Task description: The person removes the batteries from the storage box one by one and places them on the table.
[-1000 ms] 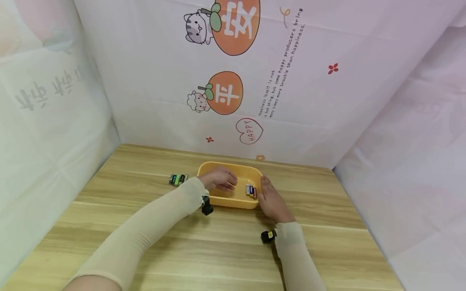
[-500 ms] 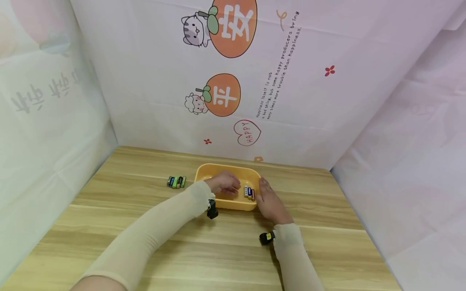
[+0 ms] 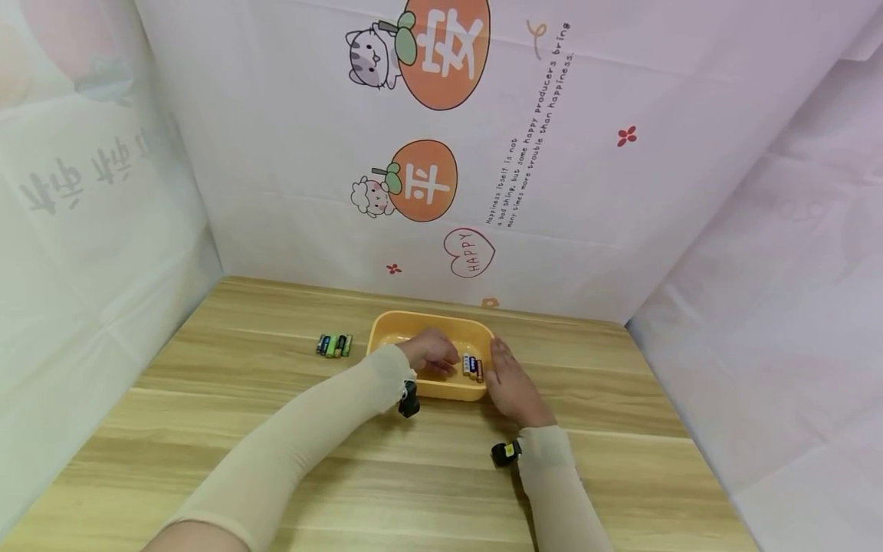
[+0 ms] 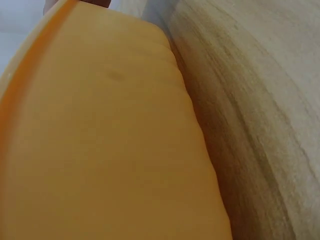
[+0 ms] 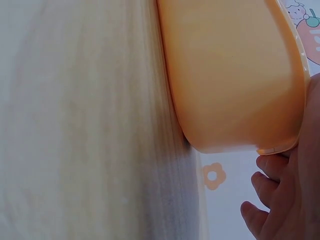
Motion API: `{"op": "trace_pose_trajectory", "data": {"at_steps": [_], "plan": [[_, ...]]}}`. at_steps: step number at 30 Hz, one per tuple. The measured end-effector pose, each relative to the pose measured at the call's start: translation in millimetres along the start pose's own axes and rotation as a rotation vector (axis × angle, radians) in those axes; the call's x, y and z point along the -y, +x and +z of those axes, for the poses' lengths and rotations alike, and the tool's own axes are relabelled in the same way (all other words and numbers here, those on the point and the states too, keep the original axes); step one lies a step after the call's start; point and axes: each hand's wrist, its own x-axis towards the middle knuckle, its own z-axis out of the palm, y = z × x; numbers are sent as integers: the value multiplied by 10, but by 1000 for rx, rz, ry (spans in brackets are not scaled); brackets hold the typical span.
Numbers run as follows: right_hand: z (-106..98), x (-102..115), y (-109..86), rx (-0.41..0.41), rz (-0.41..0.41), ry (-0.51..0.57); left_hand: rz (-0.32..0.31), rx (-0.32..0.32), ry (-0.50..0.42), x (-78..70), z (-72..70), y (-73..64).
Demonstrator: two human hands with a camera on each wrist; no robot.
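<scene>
A yellow plastic tub (image 3: 386,326) stands on the wooden table. My left hand (image 3: 431,349) reaches down into it from the left, fingers loosely bent and fingertips close beside a short row of batteries (image 3: 472,366) at the tub's right end. No object shows in that hand; its fingers are partly hidden from above. In the left wrist view the tub's outer wall (image 4: 110,120) fills most of the picture. My right hand (image 3: 513,387) lies along the tub's right end, touching it with extended fingers. The right wrist view shows those fingers (image 5: 267,190) at the tub's rim.
Several batteries (image 3: 334,345) lie side by side on the table (image 3: 386,475), left of the tub. A white printed cloth (image 3: 552,268) hangs behind the table, with more cloth at both sides. Each wrist wears a small black camera (image 3: 507,453).
My left hand has moved to the right inside the tub, closer to the batteries there. The right hand has stayed against the tub's end. The view has shifted slightly.
</scene>
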Motion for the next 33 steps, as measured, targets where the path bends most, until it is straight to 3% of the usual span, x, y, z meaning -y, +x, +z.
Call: {"op": "trace_pose_trajectory", "data": {"at_steps": [13,33], "plan": [[31,1,-6,-20,-17,0,-34,-37,35,10,62,27],[47,-22,10,-21,-17,6,54,-94,165,40,130,101]]}}
